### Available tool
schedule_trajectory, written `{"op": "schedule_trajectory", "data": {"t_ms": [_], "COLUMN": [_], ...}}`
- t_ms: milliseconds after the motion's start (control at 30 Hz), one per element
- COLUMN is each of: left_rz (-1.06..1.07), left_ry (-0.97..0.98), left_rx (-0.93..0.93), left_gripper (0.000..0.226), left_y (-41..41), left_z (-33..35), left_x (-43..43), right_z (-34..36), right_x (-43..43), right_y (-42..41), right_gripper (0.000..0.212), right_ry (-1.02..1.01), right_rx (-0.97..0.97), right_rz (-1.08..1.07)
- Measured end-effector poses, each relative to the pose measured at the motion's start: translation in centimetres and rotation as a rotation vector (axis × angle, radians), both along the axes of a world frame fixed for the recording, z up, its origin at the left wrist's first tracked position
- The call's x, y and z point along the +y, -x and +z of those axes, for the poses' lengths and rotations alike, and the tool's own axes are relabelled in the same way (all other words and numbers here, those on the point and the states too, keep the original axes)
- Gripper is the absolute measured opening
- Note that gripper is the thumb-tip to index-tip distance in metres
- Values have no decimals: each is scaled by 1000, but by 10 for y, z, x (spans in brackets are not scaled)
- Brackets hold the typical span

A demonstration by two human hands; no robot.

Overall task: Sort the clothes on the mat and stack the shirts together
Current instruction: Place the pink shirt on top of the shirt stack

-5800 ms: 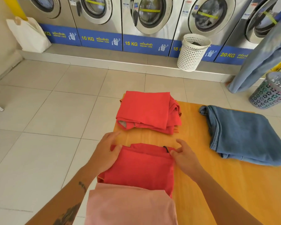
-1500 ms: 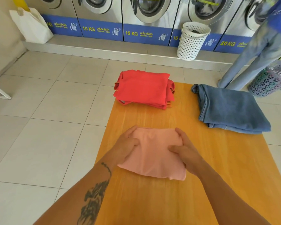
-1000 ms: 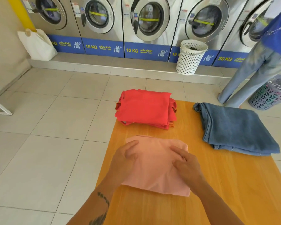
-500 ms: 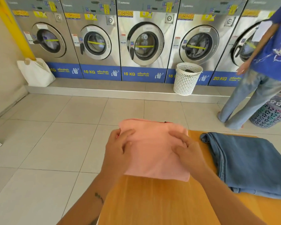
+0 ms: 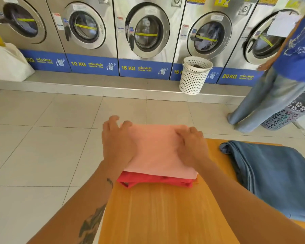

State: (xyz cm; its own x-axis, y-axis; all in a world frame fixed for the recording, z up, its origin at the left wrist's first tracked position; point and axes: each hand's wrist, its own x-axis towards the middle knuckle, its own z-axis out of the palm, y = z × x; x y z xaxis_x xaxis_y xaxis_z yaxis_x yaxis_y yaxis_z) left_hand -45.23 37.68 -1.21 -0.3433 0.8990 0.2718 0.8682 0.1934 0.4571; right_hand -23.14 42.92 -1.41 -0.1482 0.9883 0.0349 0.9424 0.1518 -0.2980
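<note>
White cloth bag (image 5: 8, 62): far left, on the raised ledge against the first machine. Washing machines (image 5: 144, 32): a row of steel front-loaders along the back wall, blue base panels marked 10 KG, 15 KG, 20 KG. Left hand (image 5: 117, 145): palm down on the left edge of the pink shirt, fingers spread and loose, tips reaching past the far edge, gripping nothing; tattooed forearm runs back to the lower left. Pink shirt (image 5: 157, 152): folded flat, lying squarely on top of the red shirts, at the far left corner of the mat. Red shirts (image 5: 155, 180): folded pile under the pink one, only the near edge showing as a red strip on the mat. Mat (image 5: 157, 212): orange, wood-grained, laid on the pale tiled floor (image 5: 33, 152). Right hand (image 5: 192, 147): palm down on the right part of the pink shirt, fingers extended and lightly curled, pressing flat, closed on nothing. White perforated basket (image 5: 195, 75): upright on the ledge before the machines. Folded jeans (image 5: 275, 176): blue denim, on the right side of the mat, apart from the shirt pile. Second person (image 5: 278, 81): far right, blue top and light jeans, standing at the 20 KG machine. Patterned dark basket (image 5: 289, 115): on the floor just beside that person's legs.
</note>
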Motion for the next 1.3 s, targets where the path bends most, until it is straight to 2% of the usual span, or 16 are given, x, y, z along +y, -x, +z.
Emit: {"op": "schedule_trajectory", "data": {"t_ms": [67, 133, 167, 267, 400, 500, 600, 667, 833, 933, 1000, 1100, 1200, 1233, 1300], "left_rz": [-211, -338, -356, -323, -217, -149, -91, -53, -103, -184, -148, 22, -97, -174, -282], "left_ry": [-138, -100, -32, 89, 243, 330, 337, 350, 322, 277, 271, 117, -116, -140, -44], "left_rx": [121, 188, 205, 174, 11, -125, -171, -167, -248, -323, -331, -218, -13, 52, 149], "left_gripper": [43, 45, 45, 49, 56, 61, 62, 60, 58, 55, 52, 47, 49, 51, 54], "left_y": [-17, -25, -23, -9, -7, -5, -7, -10, 3, 30, 45, 47, 21, 9, -12], "left_z": [7, -1, -11, -39, -49, -52, -50, -49, -53, -61, -61, -42, -10, -5, -8], "left_x": [3, 4, 5, 10, 30, 39, 38, 39, 38, 23, 15, 16, 17, 15, 11], "right_z": [10, 8, 2, -20, -28, -30, -35, -36, -29, -18, -7, 10, 12, 8, -4], "right_x": [-4, -11, -15, -14, 30, 50, 53, 55, 58, 56, 53, 36, 2, -7, -15], "right_y": [14, 25, 26, 19, 14, 7, -2, -4, -7, -4, 1, 14, 23, 24, 21], "right_gripper": [51, 47, 47, 57, 63, 65, 59, 57, 60, 61, 62, 63, 63, 63, 62], "right_ry": [-161, -228, -191, 38, 130, 269, 295, 295, 334, 340, 294, 41, -200, -191, -75], "right_rx": [-182, -193, -192, -119, -58, 102, 251, 271, 183, 49, -83, -195, -154, -124, -66], "right_rz": [-65, -1, 88, 271, 341, 285, 214, 218, 240, 247, 234, 260, 318, 335, 330]}}
